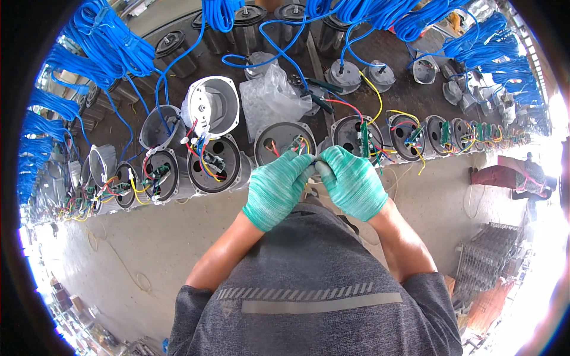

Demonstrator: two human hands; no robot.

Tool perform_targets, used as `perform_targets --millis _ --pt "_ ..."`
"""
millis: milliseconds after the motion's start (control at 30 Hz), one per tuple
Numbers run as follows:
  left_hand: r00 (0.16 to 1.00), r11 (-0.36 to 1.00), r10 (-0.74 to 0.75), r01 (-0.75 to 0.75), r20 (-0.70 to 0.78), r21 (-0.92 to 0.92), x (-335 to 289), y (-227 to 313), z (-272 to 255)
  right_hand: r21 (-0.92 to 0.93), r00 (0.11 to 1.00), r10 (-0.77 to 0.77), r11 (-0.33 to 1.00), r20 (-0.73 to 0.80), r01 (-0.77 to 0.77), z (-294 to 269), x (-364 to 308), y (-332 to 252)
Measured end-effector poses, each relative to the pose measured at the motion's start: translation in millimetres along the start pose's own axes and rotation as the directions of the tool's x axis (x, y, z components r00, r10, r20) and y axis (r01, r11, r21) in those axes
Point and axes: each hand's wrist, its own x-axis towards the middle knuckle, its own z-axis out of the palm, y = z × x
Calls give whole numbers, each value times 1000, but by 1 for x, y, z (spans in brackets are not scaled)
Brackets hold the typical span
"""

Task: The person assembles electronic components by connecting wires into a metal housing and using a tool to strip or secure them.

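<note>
My left hand (278,188) and my right hand (352,182), both in green-and-white knit gloves, meet at the near edge of the bench. Their fingertips pinch together on something small and dark, mostly hidden between them. Right behind them stands an open grey round motor housing (284,140) with coloured wires inside. To its right, another housing (350,135) holds a green circuit board (364,139) with red and yellow leads. On the left, a housing (215,165) has wires running up to a grey cast end cover (224,108) that leans above it.
A row of similar wired housings (407,137) lines the bench edge both ways. Blue cable coils (107,38) hang along the far side. A clear plastic bag (270,95) lies mid-bench near dark motor cylinders (248,26). At right, another person (513,178) and stacked metal racks (488,255) stand on the floor.
</note>
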Motion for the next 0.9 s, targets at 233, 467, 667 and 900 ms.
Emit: perform_targets --millis 233,467,667,900 --pt "994 999 -17 13 111 44 0 2 -6 53 997 53 997 49 -56 -1 6 5" --pt "988 990 111 -119 104 75 3 -4 -10 711 783 442 363 438 -603 -9 1 5" --pt "990 999 43 -46 131 23 4 -8 -16 -147 973 -222 966 -68 210 -9 6 16" --pt "991 999 -11 16 134 -36 7 -4 -18 -350 947 -272 882 171 316 -14 14 9"
